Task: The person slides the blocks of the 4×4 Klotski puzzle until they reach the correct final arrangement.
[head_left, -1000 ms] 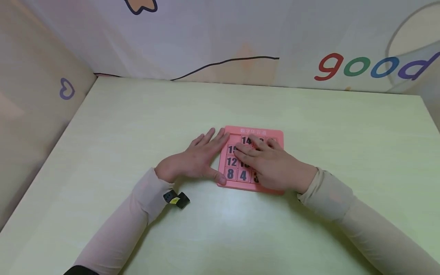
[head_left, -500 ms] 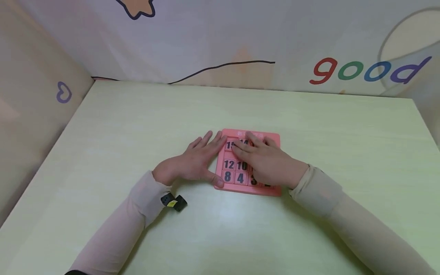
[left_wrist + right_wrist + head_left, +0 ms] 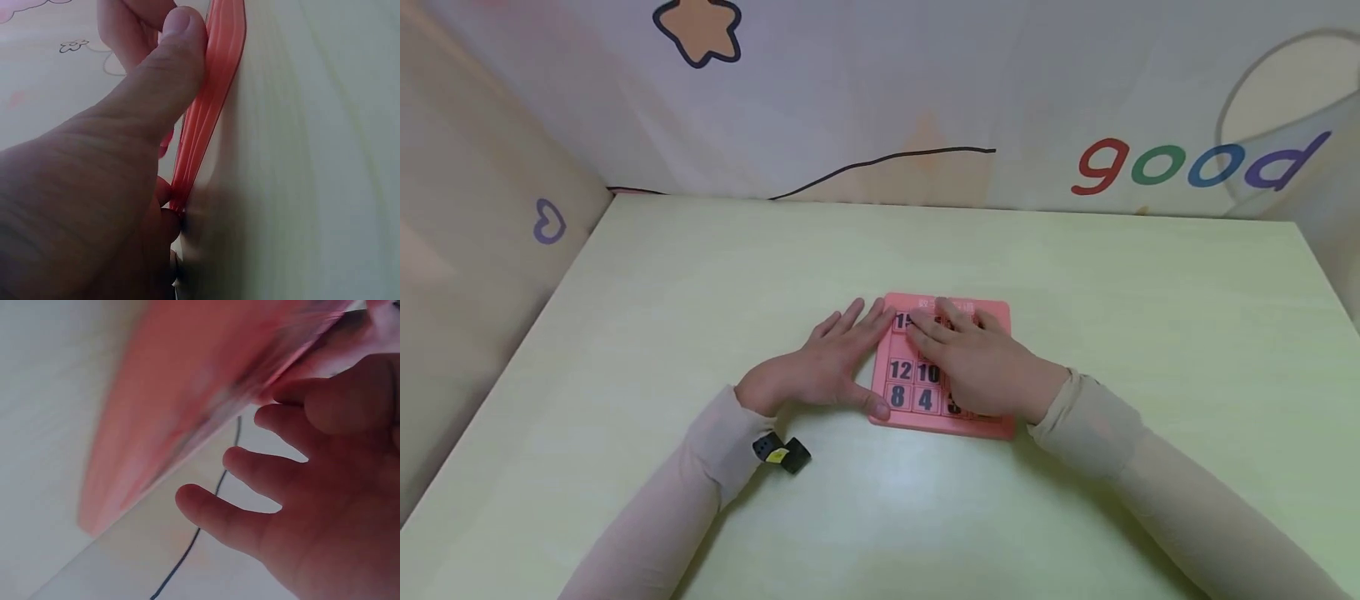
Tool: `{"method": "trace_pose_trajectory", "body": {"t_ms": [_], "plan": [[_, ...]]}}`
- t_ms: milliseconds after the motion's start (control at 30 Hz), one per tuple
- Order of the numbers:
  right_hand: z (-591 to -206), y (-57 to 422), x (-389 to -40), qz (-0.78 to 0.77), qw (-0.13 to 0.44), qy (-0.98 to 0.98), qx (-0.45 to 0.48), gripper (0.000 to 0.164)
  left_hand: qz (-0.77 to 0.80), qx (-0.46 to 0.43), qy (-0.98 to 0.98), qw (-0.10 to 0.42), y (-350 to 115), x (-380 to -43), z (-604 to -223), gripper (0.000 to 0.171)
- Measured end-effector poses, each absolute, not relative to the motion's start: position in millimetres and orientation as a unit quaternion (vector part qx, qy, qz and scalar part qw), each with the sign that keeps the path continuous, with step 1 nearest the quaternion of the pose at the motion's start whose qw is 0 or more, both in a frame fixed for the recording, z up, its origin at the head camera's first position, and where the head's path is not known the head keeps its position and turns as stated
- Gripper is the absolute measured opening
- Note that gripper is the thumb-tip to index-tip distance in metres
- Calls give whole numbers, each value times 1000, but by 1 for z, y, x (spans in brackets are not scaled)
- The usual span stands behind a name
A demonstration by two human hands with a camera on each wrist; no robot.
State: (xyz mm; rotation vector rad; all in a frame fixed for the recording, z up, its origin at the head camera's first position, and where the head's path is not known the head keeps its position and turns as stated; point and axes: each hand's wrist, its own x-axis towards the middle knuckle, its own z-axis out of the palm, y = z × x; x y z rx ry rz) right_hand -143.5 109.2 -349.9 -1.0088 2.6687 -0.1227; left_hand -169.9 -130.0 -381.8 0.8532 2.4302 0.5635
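A pink number slide puzzle [image 3: 947,426] lies flat on the table in the head view, with black numerals on its square tiles. The tiles 15, 12, 10, 8 and 4 show at its left; a gap stands below the 15. My left hand [image 3: 823,364] rests along the left edge, fingers spread, thumb on the near-left corner and a fingertip near the far-left one. Over the right half lies my right hand [image 3: 992,367], its fingertips on the upper tiles, hiding most of them. In the left wrist view, the left thumb [image 3: 178,56] touches the puzzle's side [image 3: 209,94].
A pale green table [image 3: 700,275] surrounds the puzzle. Behind it rises a printed backdrop [image 3: 850,92] with a star and the word "good". A side panel [image 3: 482,275] with a purple heart borders the left. A small black device [image 3: 782,452] sits at the left cuff.
Tile 15 has slid up into the top-left corner, and the gap now stands below it. The right fingers have shifted slightly over the tiles. The left hand keeps its place on the puzzle.
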Motion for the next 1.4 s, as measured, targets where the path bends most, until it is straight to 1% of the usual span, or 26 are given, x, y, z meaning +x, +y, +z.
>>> {"method": "trace_pose_trajectory", "body": {"t_ms": [100, 200, 367, 700, 1133, 1400], "plan": [[-346, 110, -131, -38, 148, 914, -377, 63, 207, 317, 892, 247, -129, -169, -384, 127], [-341, 109, -121, -39, 158, 899, -406, 58, 203, 320, 892, 246, -129, -169, -385, 127], [-337, 109, -115, -45, 163, 892, -418, 51, 203, 320, 893, 242, -129, -169, -385, 127], [-339, 110, -122, -55, 160, 905, -390, 55, 195, 318, 896, 240, -128, -170, -379, 130], [-337, 114, -136, -57, 144, 914, -374, 54, 207, 315, 894, 244, -126, -172, -375, 130], [-343, 111, -127, -50, 143, 911, -384, 55, 206, 313, 895, 243, -127, -166, -380, 129]]}}
